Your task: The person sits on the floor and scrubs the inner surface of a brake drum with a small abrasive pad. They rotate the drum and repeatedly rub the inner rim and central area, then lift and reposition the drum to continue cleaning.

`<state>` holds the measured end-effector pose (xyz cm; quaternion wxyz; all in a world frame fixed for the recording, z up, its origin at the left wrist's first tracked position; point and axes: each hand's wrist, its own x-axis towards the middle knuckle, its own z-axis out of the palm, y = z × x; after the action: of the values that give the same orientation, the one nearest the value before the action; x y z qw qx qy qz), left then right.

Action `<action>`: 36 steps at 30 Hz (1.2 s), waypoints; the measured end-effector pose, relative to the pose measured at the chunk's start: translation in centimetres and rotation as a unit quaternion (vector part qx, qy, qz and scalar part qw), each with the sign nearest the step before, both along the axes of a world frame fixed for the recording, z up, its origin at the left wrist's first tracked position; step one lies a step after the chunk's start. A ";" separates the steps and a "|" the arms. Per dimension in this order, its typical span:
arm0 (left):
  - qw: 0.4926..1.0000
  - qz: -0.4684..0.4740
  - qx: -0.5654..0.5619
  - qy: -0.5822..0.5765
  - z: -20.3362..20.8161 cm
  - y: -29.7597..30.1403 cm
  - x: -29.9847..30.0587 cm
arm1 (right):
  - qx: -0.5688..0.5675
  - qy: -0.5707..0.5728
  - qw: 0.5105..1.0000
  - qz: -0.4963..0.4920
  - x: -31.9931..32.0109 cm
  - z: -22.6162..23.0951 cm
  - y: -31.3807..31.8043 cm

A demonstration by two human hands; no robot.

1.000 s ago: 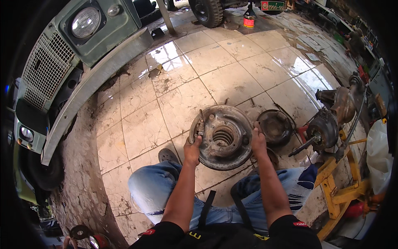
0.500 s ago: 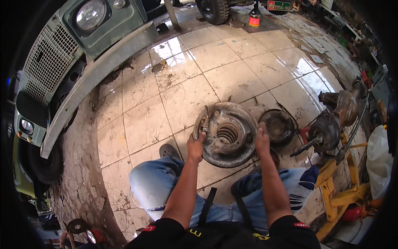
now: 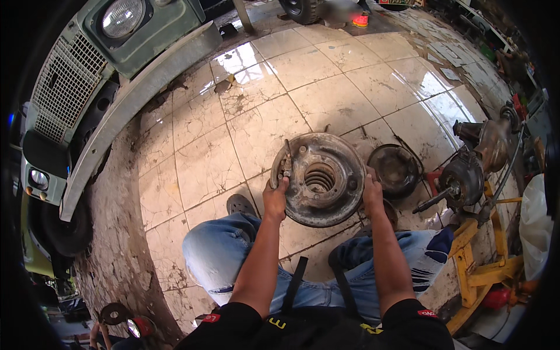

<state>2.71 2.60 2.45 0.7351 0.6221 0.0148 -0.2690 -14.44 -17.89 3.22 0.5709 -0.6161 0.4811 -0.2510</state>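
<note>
A round, dirty metal brake backing plate (image 3: 345,172) is gripped at both sides above the floor between my knees. My left hand (image 3: 275,200) is closed on its left rim, thumb over the face, beside a small rusty fitting with a thin upright pipe or rod. On the opposite rim, my right hand (image 3: 372,192) is closed too, its fingers mostly behind the edge. Through the plate's round central hole a coil spring (image 3: 318,178) shows; whether it touches the plate I cannot tell. To the right of my right hand lies a dark round drum-like part (image 3: 394,170).
An axle assembly (image 3: 464,181) rests by a yellow metal stand (image 3: 478,274) at the right. A green vehicle's bumper (image 3: 131,102) curves along the left. Another person's hands (image 3: 100,333) show at the lower left, near a dark disc. A red can (image 3: 360,20) stands at the far side.
The backing plate has risen slightly in the picture, still between both hands, and its tilt differs a little. The whole view has shifted slightly. Both hands keep their grip.
</note>
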 end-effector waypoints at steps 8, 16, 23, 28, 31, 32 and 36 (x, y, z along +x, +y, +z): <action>1.000 -0.003 0.011 -0.015 -0.8 0.2 0.2 | -0.108 -0.066 0.992 0.012 0.3 -1.7 -0.1; 1.000 -0.014 -0.002 -0.004 -0.3 0.2 -0.3 | -0.143 0.125 0.981 0.048 0.1 -0.3 -0.3; 1.000 0.006 0.005 -0.005 1.1 -0.2 0.1 | -0.117 0.074 0.989 0.054 0.9 0.7 -0.5; 0.999 -0.021 0.022 -0.014 1.2 0.0 -0.6 | -0.172 0.045 0.982 0.061 1.1 2.7 -0.2; 0.998 -0.020 0.052 -0.001 2.0 -0.1 -0.8 | -0.212 0.077 0.973 0.045 0.9 1.2 0.2; 0.998 -0.016 0.066 0.006 2.2 0.0 -0.5 | -0.214 0.078 0.972 0.060 0.9 1.3 0.5; 0.999 0.015 0.028 -0.037 0.8 -0.2 -0.6 | -0.277 0.014 0.960 0.030 1.4 0.6 0.1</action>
<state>2.09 2.43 3.24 0.7214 0.6518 0.0045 -0.2339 -13.05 -17.76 3.84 0.3783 -0.7677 0.3823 -0.3485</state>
